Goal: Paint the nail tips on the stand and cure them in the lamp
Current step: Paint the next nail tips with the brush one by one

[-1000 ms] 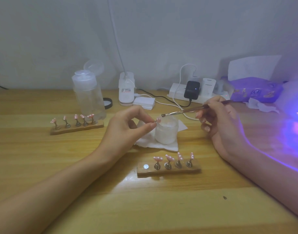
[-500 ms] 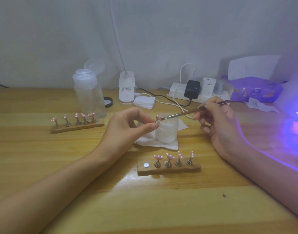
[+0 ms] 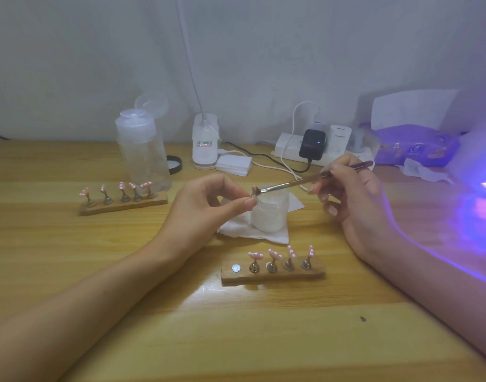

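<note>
My left hand (image 3: 206, 208) pinches a small pink nail tip (image 3: 254, 191) on its holder, raised above a frosted white jar (image 3: 269, 216). A thin brush (image 3: 313, 180) lies in the grip of my right hand (image 3: 349, 194), its bristles touching the nail tip. In front, a wooden stand (image 3: 273, 272) carries several pink dotted nail tips (image 3: 281, 255) and one bare magnet spot (image 3: 236, 268) at its left end. A second wooden stand (image 3: 123, 205) with several pink tips sits at the left. The curing lamp (image 3: 484, 172) glows purple at the right edge.
The jar stands on a white tissue (image 3: 252, 232). Behind are a clear pump bottle (image 3: 142, 153), a black lid (image 3: 174, 164), a white lamp base (image 3: 205, 143), cotton pads (image 3: 233, 164), a power strip (image 3: 319, 150) with chargers and cables, and a purple wipes pack (image 3: 412, 147).
The brush tip has moved left until it meets the nail tip held by my left hand. Both hands have risen slightly; the stands have not moved.
</note>
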Motion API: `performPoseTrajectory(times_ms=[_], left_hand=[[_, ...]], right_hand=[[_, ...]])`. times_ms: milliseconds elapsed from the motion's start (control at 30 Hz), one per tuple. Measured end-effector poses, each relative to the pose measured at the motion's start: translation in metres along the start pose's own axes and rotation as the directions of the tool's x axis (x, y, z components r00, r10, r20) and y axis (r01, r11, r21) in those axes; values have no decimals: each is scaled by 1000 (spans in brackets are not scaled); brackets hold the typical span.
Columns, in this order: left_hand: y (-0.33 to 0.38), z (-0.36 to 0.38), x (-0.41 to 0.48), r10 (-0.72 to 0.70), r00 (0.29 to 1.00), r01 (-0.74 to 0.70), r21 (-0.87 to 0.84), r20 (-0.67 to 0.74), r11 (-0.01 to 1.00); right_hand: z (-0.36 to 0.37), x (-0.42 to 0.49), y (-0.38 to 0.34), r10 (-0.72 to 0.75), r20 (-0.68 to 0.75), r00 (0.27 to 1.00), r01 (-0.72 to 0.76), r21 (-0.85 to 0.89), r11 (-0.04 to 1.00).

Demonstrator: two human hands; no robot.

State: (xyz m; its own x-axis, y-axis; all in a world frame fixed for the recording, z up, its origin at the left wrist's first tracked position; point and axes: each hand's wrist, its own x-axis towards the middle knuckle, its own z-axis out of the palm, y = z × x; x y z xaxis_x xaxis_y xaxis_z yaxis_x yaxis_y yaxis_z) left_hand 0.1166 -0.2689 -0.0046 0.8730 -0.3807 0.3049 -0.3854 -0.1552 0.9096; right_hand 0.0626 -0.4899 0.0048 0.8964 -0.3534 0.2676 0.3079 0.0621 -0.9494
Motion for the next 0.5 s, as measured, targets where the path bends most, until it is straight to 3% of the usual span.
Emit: performPoseTrajectory(times_ms=[100,200,367,500], left_hand=[[0,1,1,-6,1000,6,1,0,1000],[0,1,0,-4,1000,4,-4,0,1000],[2,1,-1,3,1000,-3,-2,6,1000],[2,1,0,-6,1000,6,-5,6,1000]], right_hand=[[-2,1,0,-3,-46,999,4,26,1000],[0,0,0,-52,4,999,52,31,998],[-1,1,0,-2,-61,998,3,11,1000],[0,-1,0,-56,-4,998,56,40,998]])
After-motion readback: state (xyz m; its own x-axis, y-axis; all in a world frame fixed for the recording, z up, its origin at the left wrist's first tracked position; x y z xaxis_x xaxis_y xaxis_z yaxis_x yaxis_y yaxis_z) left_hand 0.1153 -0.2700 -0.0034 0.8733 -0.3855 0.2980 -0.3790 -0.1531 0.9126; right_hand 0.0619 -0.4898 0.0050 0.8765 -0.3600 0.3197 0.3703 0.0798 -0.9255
